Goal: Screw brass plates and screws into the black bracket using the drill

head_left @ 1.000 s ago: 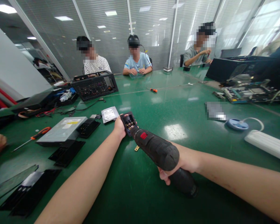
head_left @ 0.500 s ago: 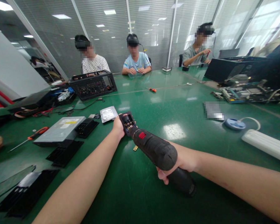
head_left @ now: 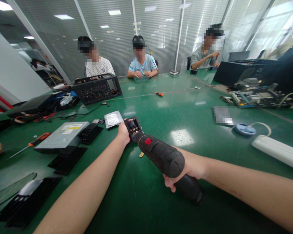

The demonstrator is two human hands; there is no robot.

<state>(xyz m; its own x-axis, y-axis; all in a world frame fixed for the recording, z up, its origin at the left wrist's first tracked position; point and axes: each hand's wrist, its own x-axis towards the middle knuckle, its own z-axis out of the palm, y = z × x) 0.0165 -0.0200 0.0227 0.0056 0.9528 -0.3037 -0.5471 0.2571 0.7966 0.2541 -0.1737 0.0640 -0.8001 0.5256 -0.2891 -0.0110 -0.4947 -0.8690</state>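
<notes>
My left hand (head_left: 124, 132) is closed around a small black open-faced box (head_left: 132, 124) with brassy metal pieces inside it. In my right hand (head_left: 175, 177) is a black cordless drill (head_left: 161, 152) with a red switch on top, its grip pointing down toward me. The drill's front end meets the lower edge of the box; its tip is hidden there. A little brass-coloured plate (head_left: 141, 155) lies on the table beneath the drill. Just left of my left hand sits a silver hard drive (head_left: 113, 119).
To the left lie an optical drive (head_left: 65, 133), an orange-handled screwdriver (head_left: 39, 139) and black panels (head_left: 67, 160). An open computer case (head_left: 97, 88) stands farther back. A white power strip (head_left: 278, 151) lies right. Several people sit around the green table (head_left: 146, 198).
Almost nothing differs. The view has shifted very slightly, while both hands, the drill and the black box keep their positions against each other.
</notes>
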